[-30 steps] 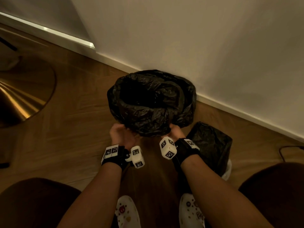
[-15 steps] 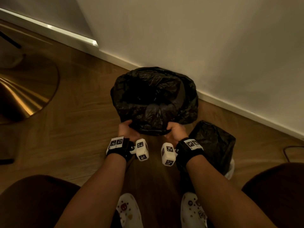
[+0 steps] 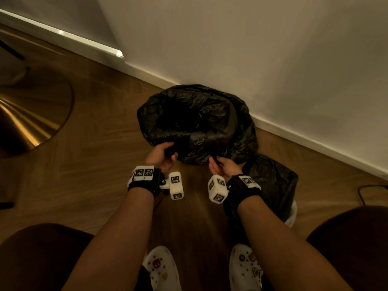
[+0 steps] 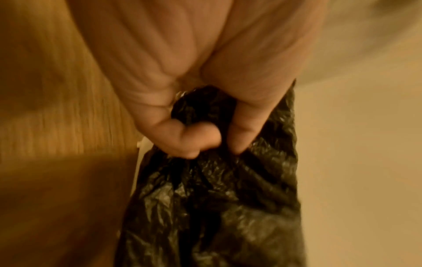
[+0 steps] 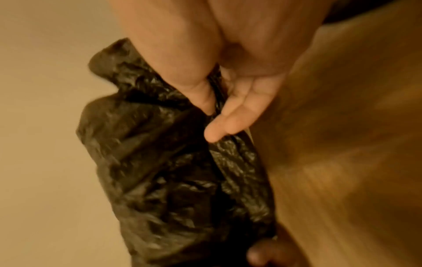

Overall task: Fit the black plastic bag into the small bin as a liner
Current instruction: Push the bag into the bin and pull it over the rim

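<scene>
A crinkled black plastic bag (image 3: 199, 122) is puffed up with its mouth open toward me, over the wood floor by the wall. My left hand (image 3: 162, 153) grips its near edge in curled fingers, seen close in the left wrist view (image 4: 194, 135) with the bag (image 4: 217, 198) hanging below. My right hand (image 3: 222, 164) pinches the same edge further right between thumb and fingers (image 5: 217, 112), the bag (image 5: 171, 171) bunched beside it. The small bin (image 3: 292, 215) stands just right of my right wrist, white at its base, with black plastic draped over it.
A white baseboard (image 3: 315, 139) and plain wall run behind the bag. A round brass base (image 3: 31, 114) lies on the floor at left. A dark cable (image 3: 369, 190) sits at far right. My white clogs (image 3: 161, 269) and dark knees fill the bottom.
The bag has shifted slightly away from me and lower, its folds reshaped. Both hands keep hold of its near edge.
</scene>
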Action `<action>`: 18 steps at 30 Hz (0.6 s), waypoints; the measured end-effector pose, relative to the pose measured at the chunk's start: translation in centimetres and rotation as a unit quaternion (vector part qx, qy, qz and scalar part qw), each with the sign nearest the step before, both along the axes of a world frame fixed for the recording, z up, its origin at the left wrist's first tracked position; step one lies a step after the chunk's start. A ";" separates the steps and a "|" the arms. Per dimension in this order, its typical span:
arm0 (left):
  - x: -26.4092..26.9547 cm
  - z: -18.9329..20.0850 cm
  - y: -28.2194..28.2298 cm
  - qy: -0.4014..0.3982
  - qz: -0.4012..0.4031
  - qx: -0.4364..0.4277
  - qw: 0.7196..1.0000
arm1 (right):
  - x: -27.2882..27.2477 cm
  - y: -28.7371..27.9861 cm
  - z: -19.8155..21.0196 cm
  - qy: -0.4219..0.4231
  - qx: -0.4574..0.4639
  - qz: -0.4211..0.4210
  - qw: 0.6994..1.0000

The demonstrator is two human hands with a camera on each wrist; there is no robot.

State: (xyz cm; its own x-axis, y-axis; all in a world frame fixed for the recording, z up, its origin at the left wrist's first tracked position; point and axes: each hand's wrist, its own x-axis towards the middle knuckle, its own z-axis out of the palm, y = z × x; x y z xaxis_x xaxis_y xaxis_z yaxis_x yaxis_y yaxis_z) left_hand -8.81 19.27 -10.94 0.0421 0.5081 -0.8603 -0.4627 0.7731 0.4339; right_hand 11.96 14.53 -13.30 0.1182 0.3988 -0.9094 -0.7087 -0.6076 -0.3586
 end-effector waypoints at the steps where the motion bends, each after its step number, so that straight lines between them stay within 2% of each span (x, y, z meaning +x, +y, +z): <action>1: -0.1 0.1 0.1 -0.018 0.029 -0.001 0.999 | 0.1 0.1 0.2 0.033 0.017 -0.036 0.999; 5: -0.6 0.1 0.3 -0.032 0.093 0.006 0.995 | 0.8 0.8 0.8 0.140 0.053 -0.109 0.983; 7: -0.8 0.0 0.3 -0.052 0.113 0.012 0.992 | 1.0 1.2 0.8 0.168 0.045 -0.127 0.977; 14: -1.0 -0.2 0.3 -0.129 0.134 -0.005 0.982 | 1.0 2.7 1.6 0.139 0.085 -0.126 0.979; 18: 0.1 0.2 0.7 -0.128 0.136 0.032 0.982 | 0.6 3.3 1.3 0.080 0.079 -0.091 0.990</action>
